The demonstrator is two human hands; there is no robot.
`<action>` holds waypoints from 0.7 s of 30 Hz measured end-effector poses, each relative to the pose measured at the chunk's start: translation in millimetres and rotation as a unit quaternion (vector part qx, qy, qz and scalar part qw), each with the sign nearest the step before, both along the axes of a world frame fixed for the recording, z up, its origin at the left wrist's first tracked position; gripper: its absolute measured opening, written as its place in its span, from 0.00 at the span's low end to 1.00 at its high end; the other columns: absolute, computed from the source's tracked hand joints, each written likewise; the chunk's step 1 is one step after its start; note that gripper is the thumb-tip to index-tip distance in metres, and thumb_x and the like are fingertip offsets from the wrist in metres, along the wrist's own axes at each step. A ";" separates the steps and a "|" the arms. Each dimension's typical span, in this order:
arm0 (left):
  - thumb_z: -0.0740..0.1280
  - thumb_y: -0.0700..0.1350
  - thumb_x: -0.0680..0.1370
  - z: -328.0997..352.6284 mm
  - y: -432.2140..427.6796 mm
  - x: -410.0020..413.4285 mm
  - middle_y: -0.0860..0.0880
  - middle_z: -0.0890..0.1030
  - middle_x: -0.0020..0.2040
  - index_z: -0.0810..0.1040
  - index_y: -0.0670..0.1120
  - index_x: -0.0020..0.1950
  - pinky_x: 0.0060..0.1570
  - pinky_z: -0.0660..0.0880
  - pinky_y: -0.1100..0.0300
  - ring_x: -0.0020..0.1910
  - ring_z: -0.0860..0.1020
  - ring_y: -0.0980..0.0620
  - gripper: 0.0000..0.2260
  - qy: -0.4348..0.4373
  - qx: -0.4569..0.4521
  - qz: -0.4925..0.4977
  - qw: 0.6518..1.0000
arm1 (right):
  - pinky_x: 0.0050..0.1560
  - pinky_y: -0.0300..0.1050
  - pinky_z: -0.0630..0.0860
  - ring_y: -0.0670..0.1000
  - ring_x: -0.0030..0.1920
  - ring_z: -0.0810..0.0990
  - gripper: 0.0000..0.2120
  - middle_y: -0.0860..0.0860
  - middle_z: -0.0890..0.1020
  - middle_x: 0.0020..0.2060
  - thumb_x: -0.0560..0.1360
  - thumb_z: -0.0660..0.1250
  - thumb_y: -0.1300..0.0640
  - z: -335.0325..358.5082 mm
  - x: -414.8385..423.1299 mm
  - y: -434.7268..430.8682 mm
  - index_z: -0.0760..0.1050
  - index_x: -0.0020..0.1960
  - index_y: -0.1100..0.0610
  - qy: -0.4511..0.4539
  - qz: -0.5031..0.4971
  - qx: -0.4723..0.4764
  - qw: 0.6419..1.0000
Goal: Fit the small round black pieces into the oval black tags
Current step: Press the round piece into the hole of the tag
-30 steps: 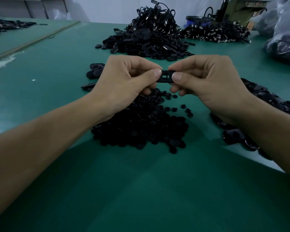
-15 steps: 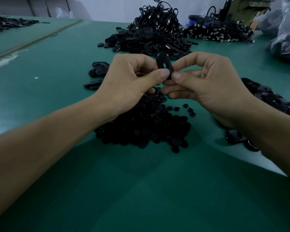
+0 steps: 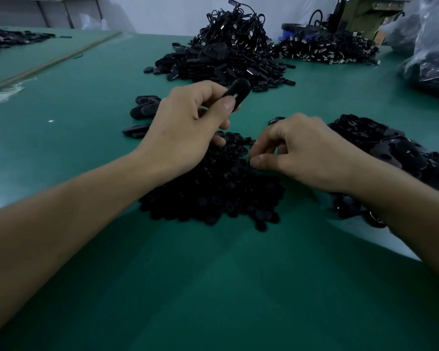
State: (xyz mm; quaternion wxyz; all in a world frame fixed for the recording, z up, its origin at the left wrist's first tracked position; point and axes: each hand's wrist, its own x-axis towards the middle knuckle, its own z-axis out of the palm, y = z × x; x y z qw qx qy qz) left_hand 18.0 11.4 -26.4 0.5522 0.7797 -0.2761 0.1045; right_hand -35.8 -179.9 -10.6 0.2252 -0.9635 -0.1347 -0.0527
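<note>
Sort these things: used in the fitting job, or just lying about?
In use: oval black plastic tag in left hand; pile of small round black pieces at right hand.
Lying about: far heap of black corded tags; clear plastic bag.

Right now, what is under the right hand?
The edge of the heap of small round black pieces on the green table lies under the right hand. Its curled fingers hide whether one is pinched.
</note>
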 end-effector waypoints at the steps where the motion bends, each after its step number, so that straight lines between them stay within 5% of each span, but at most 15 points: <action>1: 0.65 0.45 0.83 0.0 -0.2 0.4 0.47 0.84 0.46 0.81 0.55 0.47 0.43 0.83 0.55 0.41 0.83 0.55 0.08 0.003 -0.002 0.002 1.000 | 0.33 0.21 0.66 0.27 0.33 0.74 0.03 0.38 0.77 0.29 0.76 0.73 0.54 0.2 0.5 0.4 0.82 0.44 0.48 0.001 0.001 -0.007 1.000; 6: 0.69 0.40 0.80 0.9 1.2 0.4 0.53 0.83 0.35 0.81 0.54 0.50 0.40 0.82 0.59 0.37 0.84 0.54 0.08 -0.009 -0.017 -0.001 1.000 | 0.40 0.24 0.67 0.32 0.40 0.75 0.06 0.39 0.77 0.38 0.79 0.68 0.55 -1.4 1.9 3.6 0.76 0.45 0.48 -0.022 0.014 -0.027 0.999; 11: 0.70 0.42 0.78 -0.9 2.5 3.9 0.55 0.84 0.36 0.81 0.55 0.47 0.42 0.83 0.55 0.36 0.85 0.53 0.07 -0.015 0.000 0.037 0.999 | 0.42 0.32 0.76 0.40 0.42 0.81 0.07 0.45 0.83 0.41 0.81 0.62 0.60 -0.3 -0.7 2.0 0.71 0.47 0.50 -0.062 0.007 0.086 0.994; 16: 0.70 0.41 0.79 -0.4 2.5 1.5 0.54 0.85 0.38 0.83 0.56 0.49 0.46 0.83 0.56 0.38 0.85 0.53 0.09 0.004 0.000 0.019 1.000 | 0.47 0.49 0.82 0.45 0.40 0.83 0.05 0.47 0.84 0.38 0.78 0.70 0.57 3.2 -2.7 3.4 0.77 0.45 0.48 -0.117 -0.010 0.161 0.980; 21: 0.72 0.39 0.78 3.0 -0.8 -3.3 0.54 0.86 0.40 0.84 0.53 0.51 0.42 0.80 0.65 0.39 0.85 0.54 0.09 0.012 -0.016 -0.002 1.000 | 0.47 0.47 0.82 0.47 0.40 0.84 0.02 0.48 0.85 0.37 0.74 0.75 0.57 4.8 -3.3 4.6 0.84 0.44 0.50 -0.119 -0.018 0.229 0.966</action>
